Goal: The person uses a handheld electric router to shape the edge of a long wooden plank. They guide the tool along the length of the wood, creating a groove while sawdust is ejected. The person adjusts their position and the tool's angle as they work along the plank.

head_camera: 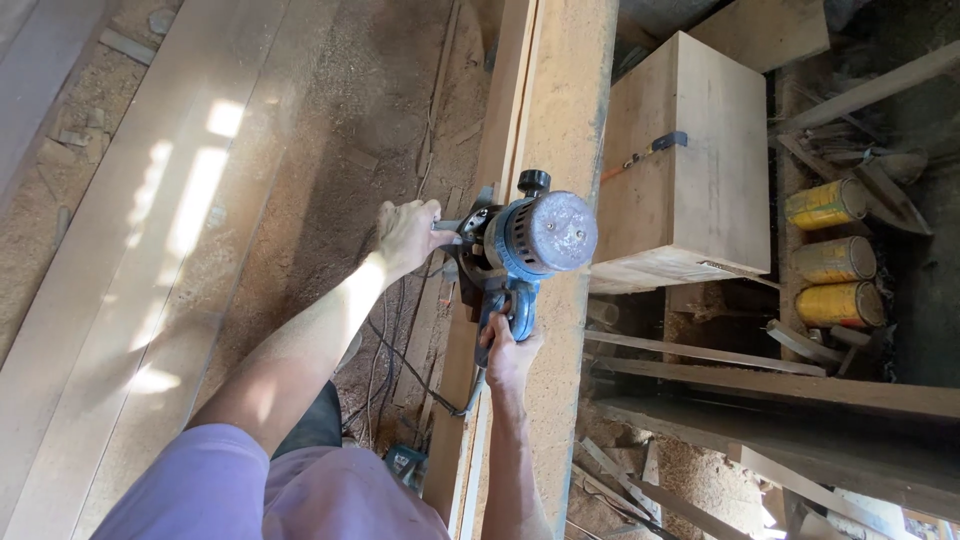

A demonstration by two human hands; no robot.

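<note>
Left hand (405, 235) wrapped around side handle of blue power router (525, 245). Right hand (510, 355) clamped on rear handle. Router sits on edge of long upright plank (560, 90). Wooden box (685, 165) just right; three yellow cans (835, 255) further right.

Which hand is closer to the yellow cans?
Right. The right hand grips the blue power tool's rear handle, nearer the yellow cans; the left hand holds its far side.

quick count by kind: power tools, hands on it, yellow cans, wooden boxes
blue power tool: 1
hands gripping it: 2 (left hand, right hand)
yellow cans: 3
wooden box: 1
total: 7
</note>
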